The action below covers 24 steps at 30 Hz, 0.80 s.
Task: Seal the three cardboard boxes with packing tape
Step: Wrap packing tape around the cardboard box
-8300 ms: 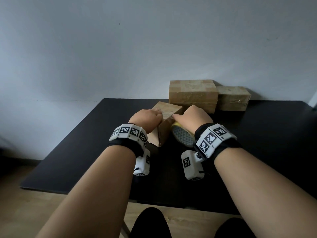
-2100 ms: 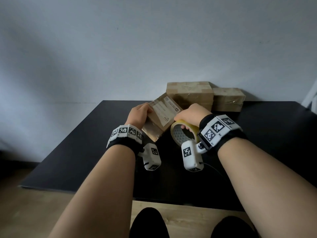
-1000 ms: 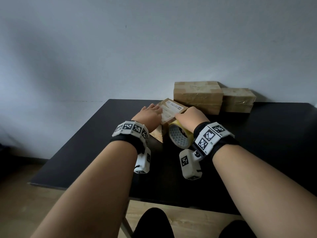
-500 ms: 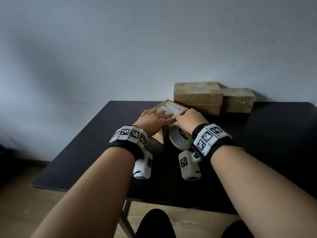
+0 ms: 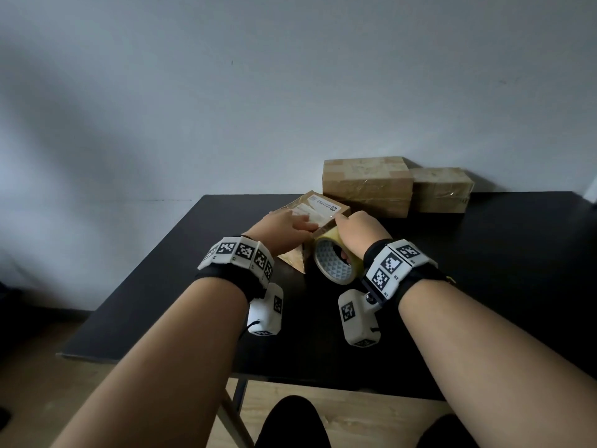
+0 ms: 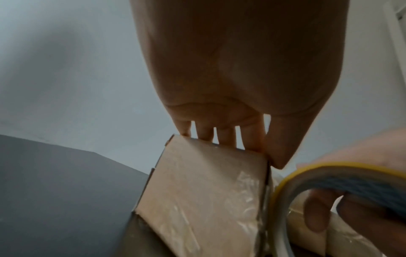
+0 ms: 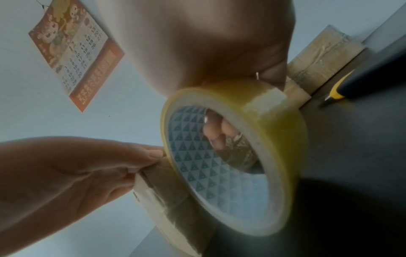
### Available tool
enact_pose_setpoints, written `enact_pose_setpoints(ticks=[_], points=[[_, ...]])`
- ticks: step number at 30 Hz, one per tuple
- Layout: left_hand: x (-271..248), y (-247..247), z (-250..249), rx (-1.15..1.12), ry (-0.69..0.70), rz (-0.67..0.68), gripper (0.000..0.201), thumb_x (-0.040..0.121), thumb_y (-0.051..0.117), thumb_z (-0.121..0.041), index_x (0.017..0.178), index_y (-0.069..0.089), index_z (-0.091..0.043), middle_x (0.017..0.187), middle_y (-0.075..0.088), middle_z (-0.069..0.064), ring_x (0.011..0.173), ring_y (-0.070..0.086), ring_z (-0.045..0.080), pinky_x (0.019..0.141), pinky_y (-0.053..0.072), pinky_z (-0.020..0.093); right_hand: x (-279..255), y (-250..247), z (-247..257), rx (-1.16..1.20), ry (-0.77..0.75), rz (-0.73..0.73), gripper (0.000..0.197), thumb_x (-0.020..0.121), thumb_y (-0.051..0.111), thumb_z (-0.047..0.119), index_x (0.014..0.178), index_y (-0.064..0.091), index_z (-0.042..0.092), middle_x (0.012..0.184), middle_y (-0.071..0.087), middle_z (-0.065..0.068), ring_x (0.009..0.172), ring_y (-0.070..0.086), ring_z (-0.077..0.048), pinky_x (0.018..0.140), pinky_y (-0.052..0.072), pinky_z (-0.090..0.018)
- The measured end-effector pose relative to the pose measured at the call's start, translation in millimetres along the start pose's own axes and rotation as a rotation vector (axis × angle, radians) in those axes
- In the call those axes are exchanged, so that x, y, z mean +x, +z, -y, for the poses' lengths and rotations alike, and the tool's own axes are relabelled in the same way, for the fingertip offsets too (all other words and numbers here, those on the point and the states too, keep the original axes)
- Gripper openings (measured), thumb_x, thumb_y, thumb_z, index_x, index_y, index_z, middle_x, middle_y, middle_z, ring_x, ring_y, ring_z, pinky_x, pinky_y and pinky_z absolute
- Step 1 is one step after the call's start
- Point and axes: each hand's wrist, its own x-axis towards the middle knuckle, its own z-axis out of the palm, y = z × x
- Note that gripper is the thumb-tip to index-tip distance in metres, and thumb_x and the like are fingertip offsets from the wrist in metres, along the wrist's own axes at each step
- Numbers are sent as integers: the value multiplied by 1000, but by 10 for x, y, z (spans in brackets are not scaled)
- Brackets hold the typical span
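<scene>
Black table: left hand flat on box; right hand apparently clamps tape roll.

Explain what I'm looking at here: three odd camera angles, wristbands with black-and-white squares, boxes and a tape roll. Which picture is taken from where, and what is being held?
There is no machine: a person works with bare hands, wearing marker wristbands that carry small cameras. The wide picture comes from a head-worn camera looking down at a black table. The other two look along each hand from the wrist.

The left hand lies with straight fingers on the top of a small cardboard box with a printed label, thumb at its side. The right hand grips a yellowish roll of packing tape right beside that box, fingers through its core.

Two more boxes stand at the back by the wall, glossy with tape. The right wrist view also shows a yellow-and-black tool on the table and a wall calendar.
</scene>
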Motion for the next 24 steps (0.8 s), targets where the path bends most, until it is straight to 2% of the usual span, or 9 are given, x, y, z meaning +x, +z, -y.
enact_pose_setpoints(ticks=[3, 8, 10, 14, 16, 18, 20, 23, 24], points=[[-5, 5, 70, 92, -92, 28, 59, 82, 61, -51, 137, 39, -54, 160, 14, -6, 145, 7, 31, 114, -2, 59, 8, 3, -23, 11, -21, -6, 50, 104, 31, 40, 116, 63, 2, 105, 70, -15, 92, 64, -31, 74, 44, -33], [-1, 38, 120, -5, -114, -80, 68, 70, 73, -51, 133, 47, -52, 155, 28, -8, 134, 34, 23, 109, 34, 39, 14, -66, -19, 69, -63, -23, 41, 101, 37, 38, 106, 63, 7, 88, 63, -8, 74, 57, -25, 62, 39, -31], [-2, 12, 91, -104, -97, -108, 64, 69, 76, -47, 130, 55, -44, 149, 39, -8, 129, 43, 20, 107, 37, 36, -4, -142, 5, 110, -80, -52, 37, 99, 41, 35, 102, 65, 7, 90, 65, -10, 78, 58, -28, 65, 39, -31], [-12, -80, 27, -499, -103, -144, 52, 69, 79, -39, 119, 68, -33, 124, 64, -9, 119, 53, 9, 103, 37, 25, -116, -413, 121, 302, -126, -127, 33, 93, 53, 32, 66, 51, 12, 69, 55, -4, 75, 57, -27, 67, 43, -40], [-14, -69, 3, -695, -79, -137, 33, 75, 75, -31, 108, 74, -25, 111, 71, -8, 114, 58, 7, 107, 35, 26, -190, -556, 197, 438, -143, -139, 30, 90, 60, 34, 69, 54, 12, 74, 59, -6, 76, 59, -26, 72, 49, -40], [-21, -37, -29, -859, -67, -167, 10, 78, 70, -26, 83, 79, -27, 93, 75, -9, 105, 64, 10, 108, 38, 32, -254, -630, 246, 582, -148, -121, 30, 86, 66, 38, 75, 59, 10, 78, 64, -7, 74, 64, -25, 72, 54, -37], [-18, 2, -57, -895, -83, -226, 17, 81, 66, -28, 69, 76, -31, 80, 73, -13, 98, 65, 12, 104, 43, 33, -279, -631, 261, 631, -157, -105, 34, 82, 70, 39, 85, 67, 6, 79, 71, -13, 72, 69, -26, 72, 59, -39], [4, 70, -46, -832, -103, -291, 20, 92, 54, -28, 91, 73, -28, 94, 71, -6, 102, 60, 15, 95, 44, 28, -313, -584, 263, 600, -149, -103, 31, 86, 64, 26, 87, 70, -4, 57, 67, -11, 46, 63, -18, 49, 53, -23], [10, 88, -50, -814, -95, -299, 23, 93, 50, -27, 98, 72, -26, 102, 69, -2, 103, 59, 16, 92, 43, 27, -328, -578, 272, 587, -147, -105, 29, 87, 63, 24, 84, 70, -5, 53, 65, -9, 43, 61, -18, 49, 53, -24]])
